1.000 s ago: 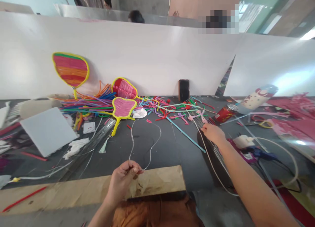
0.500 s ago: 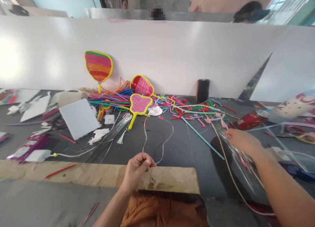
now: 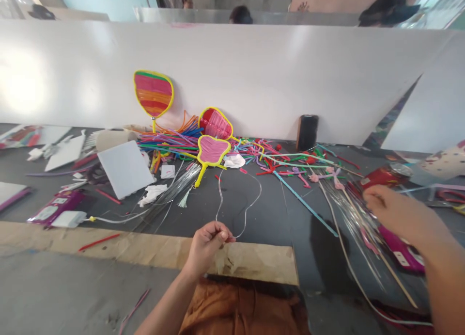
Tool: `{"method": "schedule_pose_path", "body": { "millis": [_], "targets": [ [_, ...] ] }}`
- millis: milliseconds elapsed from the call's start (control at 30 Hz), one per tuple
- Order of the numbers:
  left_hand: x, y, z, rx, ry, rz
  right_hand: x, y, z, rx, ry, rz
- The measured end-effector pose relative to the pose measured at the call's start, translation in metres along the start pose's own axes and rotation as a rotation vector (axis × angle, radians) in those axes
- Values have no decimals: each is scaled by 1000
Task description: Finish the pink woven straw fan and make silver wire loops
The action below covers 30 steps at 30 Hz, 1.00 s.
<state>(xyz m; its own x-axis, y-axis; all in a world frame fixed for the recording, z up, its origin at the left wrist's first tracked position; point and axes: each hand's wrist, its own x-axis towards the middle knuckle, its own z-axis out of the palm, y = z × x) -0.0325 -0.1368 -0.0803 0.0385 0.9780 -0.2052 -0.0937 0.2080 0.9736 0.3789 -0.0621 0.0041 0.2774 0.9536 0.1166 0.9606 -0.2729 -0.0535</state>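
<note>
My left hand (image 3: pixel 210 245) pinches the ends of a thin clear wire (image 3: pixel 259 194), which stands up in an open loop over the dark table. My right hand (image 3: pixel 394 211) is at the right, beside a red drink can (image 3: pixel 387 176) and above a bundle of clear strands (image 3: pixel 358 243). Its fingers look curled but are smeared, and whether they hold anything does not show. Just beyond the loop lies a small pink fan with a yellow rim (image 3: pixel 213 151).
A striped fan (image 3: pixel 154 95) and a red-pink fan (image 3: pixel 216 123) lean by the white partition (image 3: pixel 269 78). Pipe cleaners (image 3: pixel 170 143) lie heaped before it. A black phone (image 3: pixel 307 133) stands upright. A white card (image 3: pixel 126 170) and purple pack (image 3: pixel 60 206) are at left.
My right hand has moved right, nearer the red can, uncovering a purple pack beneath the forearm. My left hand keeps its pinch on the wire loop. The view has shifted slightly.
</note>
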Motion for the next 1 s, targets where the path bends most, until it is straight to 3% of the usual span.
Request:
{"method": "schedule_pose_path", "body": {
  "millis": [67,133,233,300,400,500,633,900,1000],
  "targets": [
    [0,1,0,24,-15,4,-8,-20,-12,51,-24,18],
    [0,3,0,34,-54,-3,-17,-43,-19,165,34,3],
    [0,6,0,18,-140,-52,-26,-79,-16,386,139,-166],
    [-1,8,0,13,-186,-90,-27,-102,-8,536,121,-283],
    [-1,10,-1,10,-225,-118,-22,-133,9,686,-73,-395],
    [-1,11,-1,-4,-235,-128,-17,-154,26,762,-257,-420],
    [-1,11,2,10,-231,-109,-16,-162,36,799,-371,-455],
    [-1,4,-1,29,-94,-5,-8,-145,41,807,-225,-441],
    [5,9,-5,-25,-3,12,-2,-142,38,799,-244,-423]
  ]
}}
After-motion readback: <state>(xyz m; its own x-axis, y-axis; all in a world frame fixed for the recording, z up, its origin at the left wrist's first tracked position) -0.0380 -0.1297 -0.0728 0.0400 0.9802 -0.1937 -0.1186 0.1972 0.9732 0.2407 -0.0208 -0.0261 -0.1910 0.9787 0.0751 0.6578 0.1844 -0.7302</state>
